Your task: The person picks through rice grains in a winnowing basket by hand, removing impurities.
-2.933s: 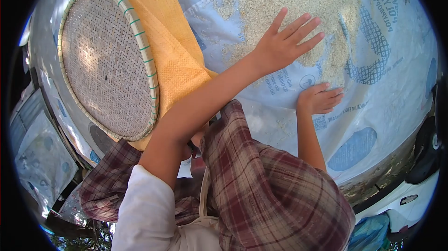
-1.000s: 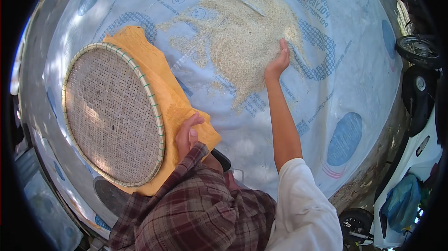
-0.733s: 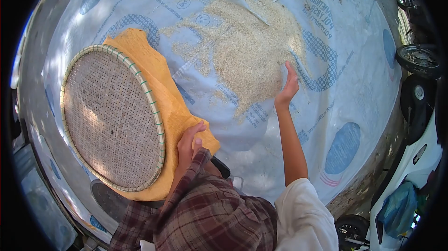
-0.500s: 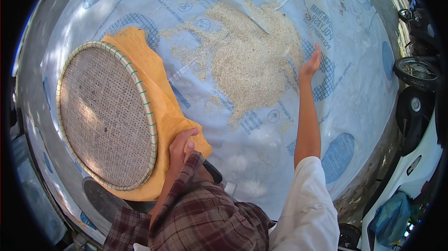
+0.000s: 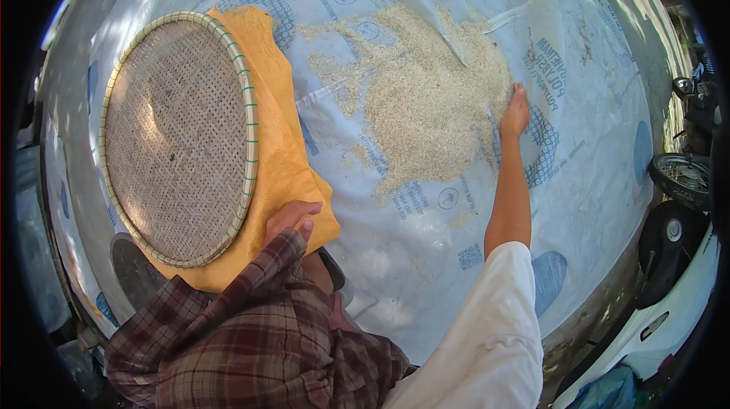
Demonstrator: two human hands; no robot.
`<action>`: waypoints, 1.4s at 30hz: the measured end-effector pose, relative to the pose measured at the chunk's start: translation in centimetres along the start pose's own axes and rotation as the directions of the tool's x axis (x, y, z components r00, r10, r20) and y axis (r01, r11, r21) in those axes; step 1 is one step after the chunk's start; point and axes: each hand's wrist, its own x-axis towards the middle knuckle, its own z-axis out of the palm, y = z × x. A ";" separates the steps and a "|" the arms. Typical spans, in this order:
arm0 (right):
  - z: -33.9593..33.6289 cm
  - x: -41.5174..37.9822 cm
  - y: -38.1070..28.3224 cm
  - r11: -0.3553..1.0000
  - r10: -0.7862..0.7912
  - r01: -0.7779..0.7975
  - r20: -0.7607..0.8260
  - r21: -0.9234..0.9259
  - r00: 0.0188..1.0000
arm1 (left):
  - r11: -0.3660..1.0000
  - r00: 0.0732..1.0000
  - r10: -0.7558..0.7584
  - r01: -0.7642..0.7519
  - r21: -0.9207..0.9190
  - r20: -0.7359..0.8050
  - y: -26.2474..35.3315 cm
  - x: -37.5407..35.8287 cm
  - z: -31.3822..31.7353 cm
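A spread heap of pale, husk-like grain (image 5: 430, 97) lies on a printed blue-white plastic sheet (image 5: 395, 257). My right hand (image 5: 516, 113) is at the heap's right edge, fingers straight and held together, and appears to touch the grain with its side. Nothing shows in its grip. My left hand (image 5: 292, 219) is low at the left, over the lower part of an orange woven sack (image 5: 277, 135). Its fingers are curled beside a fold of plaid cloth (image 5: 251, 318); what they hold, if anything, is hidden.
On the orange sack, a round woven bamboo tray (image 5: 179, 135) with a green-bound rim lies to the left. A dark round object (image 5: 135, 268) sits partly under the sack. Past the sheet's right edge stand a motorbike wheel (image 5: 682, 181) and a white body panel (image 5: 654, 321).
My right hand has moved left and inward, from beside the heap to its edge. The view has shifted, and my left hand stays curled near the sack.
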 end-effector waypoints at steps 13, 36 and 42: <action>4.8 2.8 -3.4 0.810 0.258 -0.222 0.009 0.544 0.966 | 0.889 0.936 -0.289 0.341 -0.306 0.202 1.7 1.6 -1.8; -1.5 -9.1 -8.8 0.974 -0.207 0.227 -0.322 0.027 0.924 | 0.938 0.738 -0.340 0.225 0.263 0.582 8.7 17.8 -11.9; -6.0 -17.8 -0.9 0.826 0.305 -0.512 -0.577 -0.237 0.758 | 0.906 0.810 -0.155 -0.111 0.408 0.565 6.3 30.9 -4.3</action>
